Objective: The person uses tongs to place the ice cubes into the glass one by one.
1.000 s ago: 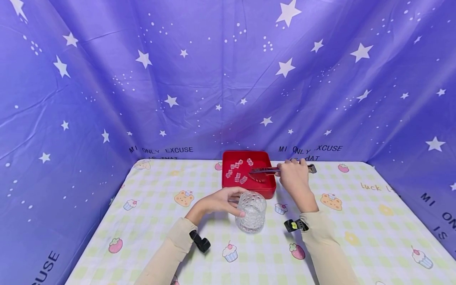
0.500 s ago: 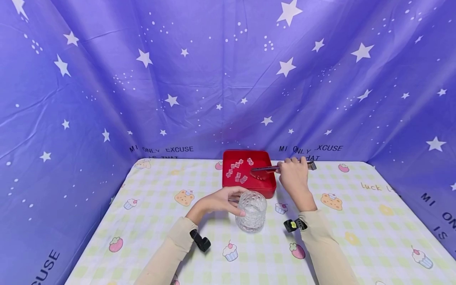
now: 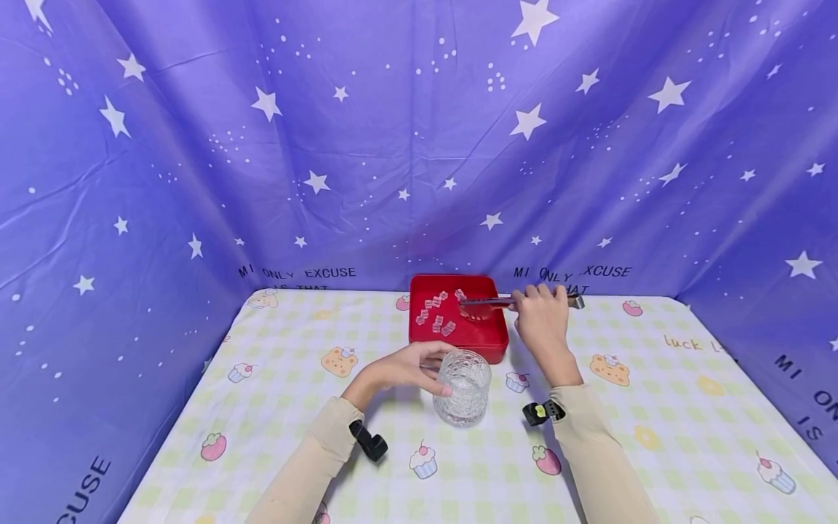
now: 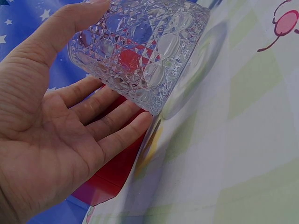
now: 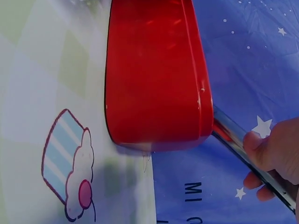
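Currently, upright glass [image 3: 463, 389] in left grip [image 3: 410, 370], tongs [image 3: 496, 301] through right grip [image 3: 545, 324].

This looks like a curtained-off booth. Star-printed purple drapes [image 3: 373, 138] hang on three sides around a checked, cupcake-printed tablecloth [image 3: 275, 407].

the head camera looked forward and down from above. the left wrist camera [image 3: 370, 442] and right wrist camera [image 3: 536, 414], tipped sideways, looked from near. all saw the red box [image 3: 476, 338].
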Available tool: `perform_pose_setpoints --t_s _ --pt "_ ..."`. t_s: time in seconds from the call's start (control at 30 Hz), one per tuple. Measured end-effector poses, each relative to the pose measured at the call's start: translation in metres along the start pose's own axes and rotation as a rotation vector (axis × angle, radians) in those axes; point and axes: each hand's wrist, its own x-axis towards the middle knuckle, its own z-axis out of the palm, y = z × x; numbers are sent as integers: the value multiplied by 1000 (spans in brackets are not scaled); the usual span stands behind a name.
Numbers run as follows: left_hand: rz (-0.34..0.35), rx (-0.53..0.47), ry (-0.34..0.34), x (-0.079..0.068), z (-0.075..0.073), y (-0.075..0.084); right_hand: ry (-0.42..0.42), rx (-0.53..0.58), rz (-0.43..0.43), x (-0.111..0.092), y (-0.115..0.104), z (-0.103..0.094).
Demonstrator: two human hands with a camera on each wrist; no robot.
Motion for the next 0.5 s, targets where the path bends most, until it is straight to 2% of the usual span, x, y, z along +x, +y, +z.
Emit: perform_pose_setpoints --t_s 0.3,0.5 --pt "-4 2 3 0 0 0 54 29 -1 -1 4 5" --pt "-8 -1 1 1 0 1 152 63 3 0 7 5"
